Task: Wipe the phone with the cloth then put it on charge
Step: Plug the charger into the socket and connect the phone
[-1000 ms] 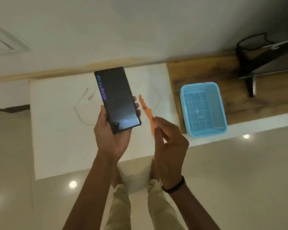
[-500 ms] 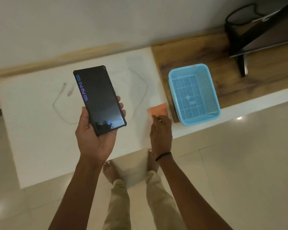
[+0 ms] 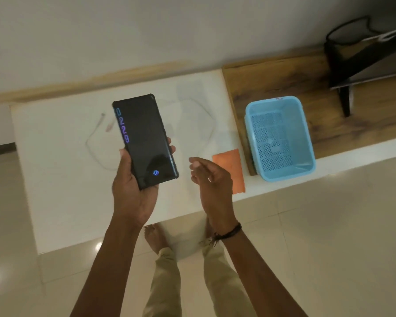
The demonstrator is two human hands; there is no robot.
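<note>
A low white table (image 3: 55,179) stands against a pale wall, on a shiny tiled floor. On the left half of the table lies a thin white charging cable (image 3: 94,145) in a loose loop. It is hard to see on the white top. One end of it lies toward the back edge.

Next comes the person's left hand (image 3: 130,191). It holds the phone (image 3: 144,140) from below, with the thumb on one long side and the fingers wrapped round the other. The phone is up in the air over the middle of the table and touches nothing else. Its dark screen faces up, with glowing numbers down its left side.

The right hand (image 3: 209,177) is over the front part of the table. It holds nothing. Its fingers are loosely bent, not tight.

Just to its right, the orange cloth (image 3: 232,168) lies flat by the right edge of the table, near the front corner. Past that edge a blue basket (image 3: 309,143) sits on a wooden shelf (image 3: 272,76).

A second ago the right hand pinched the cloth up beside the phone. Then it laid the cloth down. Now it has let go and come away. So I think the wiping is over. The charging part is not done yet, since the cable lies untouched. The free hand could fetch it.
</note>
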